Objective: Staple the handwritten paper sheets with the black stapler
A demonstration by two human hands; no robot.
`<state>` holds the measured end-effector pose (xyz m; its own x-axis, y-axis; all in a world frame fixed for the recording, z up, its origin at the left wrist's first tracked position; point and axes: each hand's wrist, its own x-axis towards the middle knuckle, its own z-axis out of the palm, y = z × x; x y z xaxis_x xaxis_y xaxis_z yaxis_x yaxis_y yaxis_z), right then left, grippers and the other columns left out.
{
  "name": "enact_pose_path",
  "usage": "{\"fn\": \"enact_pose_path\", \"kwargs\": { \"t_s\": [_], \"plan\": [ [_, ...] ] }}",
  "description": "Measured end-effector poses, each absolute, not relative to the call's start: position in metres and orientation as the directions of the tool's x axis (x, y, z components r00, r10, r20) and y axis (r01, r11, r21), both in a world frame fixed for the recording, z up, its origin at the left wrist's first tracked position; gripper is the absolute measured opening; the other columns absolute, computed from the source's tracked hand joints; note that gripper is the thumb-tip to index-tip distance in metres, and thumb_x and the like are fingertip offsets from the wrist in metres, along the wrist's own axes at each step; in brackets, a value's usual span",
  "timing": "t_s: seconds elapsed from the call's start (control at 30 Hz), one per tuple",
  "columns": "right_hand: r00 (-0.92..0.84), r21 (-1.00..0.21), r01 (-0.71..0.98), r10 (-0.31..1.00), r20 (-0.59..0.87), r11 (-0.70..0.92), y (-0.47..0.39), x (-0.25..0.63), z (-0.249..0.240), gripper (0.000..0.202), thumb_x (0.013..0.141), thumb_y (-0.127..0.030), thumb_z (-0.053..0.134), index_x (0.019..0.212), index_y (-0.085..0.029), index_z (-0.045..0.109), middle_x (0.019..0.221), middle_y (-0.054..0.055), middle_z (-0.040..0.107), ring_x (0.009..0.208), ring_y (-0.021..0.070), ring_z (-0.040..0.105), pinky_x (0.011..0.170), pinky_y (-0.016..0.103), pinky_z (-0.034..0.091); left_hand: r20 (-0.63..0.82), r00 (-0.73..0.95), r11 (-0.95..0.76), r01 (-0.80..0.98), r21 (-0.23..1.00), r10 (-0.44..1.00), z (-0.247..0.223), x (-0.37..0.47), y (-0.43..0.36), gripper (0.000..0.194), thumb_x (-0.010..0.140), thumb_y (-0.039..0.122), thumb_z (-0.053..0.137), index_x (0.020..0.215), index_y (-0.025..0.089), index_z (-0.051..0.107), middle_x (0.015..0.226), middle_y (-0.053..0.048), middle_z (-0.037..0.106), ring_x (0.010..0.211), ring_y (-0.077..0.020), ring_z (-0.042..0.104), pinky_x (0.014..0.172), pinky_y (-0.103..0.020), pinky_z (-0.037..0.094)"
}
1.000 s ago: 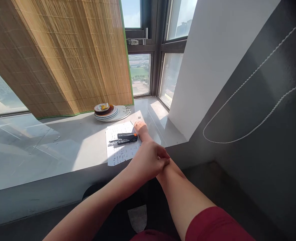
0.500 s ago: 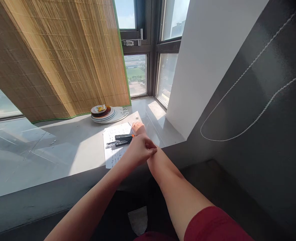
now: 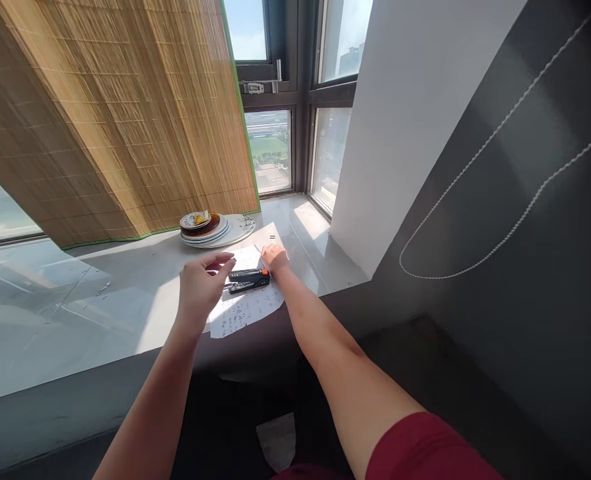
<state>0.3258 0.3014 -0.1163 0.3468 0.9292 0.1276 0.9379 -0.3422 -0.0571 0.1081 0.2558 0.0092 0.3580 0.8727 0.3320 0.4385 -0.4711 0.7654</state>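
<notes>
At the upper left of the frame, the largest thing, a bamboo blind (image 3: 125,120), is hung above a pale windowsill (image 3: 145,293) that runs across the middle. Near the centre, a handwritten sheet of paper (image 3: 248,323) is laid out, its lower edge reaching past the sill's front edge; above it, a stack of plates (image 3: 214,228) is set against the blind. The left hand (image 3: 196,288) is held left of centre, its thumb and forefinger brought together; whether anything is pinched cannot be told. The right hand (image 3: 275,258) is rested with curled fingers by the sheet's right edge; any grip there is hidden. Between the hands, a black stapler (image 3: 255,282) is laid on the sheet, apparently opened but not closed up; whether it is loaded, and so how much is left, cannot be seen. Just beyond the right hand, two tiny dark strips (image 3: 272,237), possibly staples, are left loose.
</notes>
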Motion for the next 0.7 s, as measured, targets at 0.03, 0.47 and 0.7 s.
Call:
{"fn": "enact_pose_path", "kwargs": {
  "t_s": [0.03,0.47,0.7],
  "plan": [
    [0.351,-0.066,0.936,0.928,0.125,-0.345,0.302,0.326,-0.117,0.038,0.098,-0.005,0.042,0.126,-0.005,0.067,0.116,0.025,0.068,0.103,0.0317,0.065,0.079,0.04,0.051,0.357,0.313,-0.471,0.483,0.738,0.88,-0.005,0.103,0.271,0.03,0.088,0.039,0.07,0.106,0.021,0.084,0.1,-0.007,0.082,0.09,-0.024,0.074,0.086,-0.036,0.059],
    [0.399,-0.358,0.878,0.898,0.183,-0.317,0.28,0.359,-0.127,0.022,0.106,-0.025,0.045,0.107,-0.019,0.067,0.095,0.01,0.072,0.087,0.0227,0.066,0.075,0.031,0.044,0.294,0.475,-0.521,0.465,0.716,0.829,-0.107,0.071,0.322,0.026,0.1,0.037,0.056,0.111,0.029,0.079,0.119,-0.008,0.077,0.106,-0.029,0.07,0.095,-0.044,0.056],
    [0.336,-0.815,0.562,0.862,0.379,0.139,0.268,0.341,-0.134,0.03,0.103,-0.045,0.045,0.088,-0.023,0.059,0.085,0.003,0.066,0.082,0.0205,0.061,0.076,0.032,0.046,0.331,0.563,-0.537,0.247,0.807,0.757,-0.127,0.065,0.332,0.03,0.093,0.044,0.066,0.103,0.022,0.084,0.108,-0.011,0.078,0.098,-0.0268,0.07,0.088,-0.043,0.057]
  ]
}}
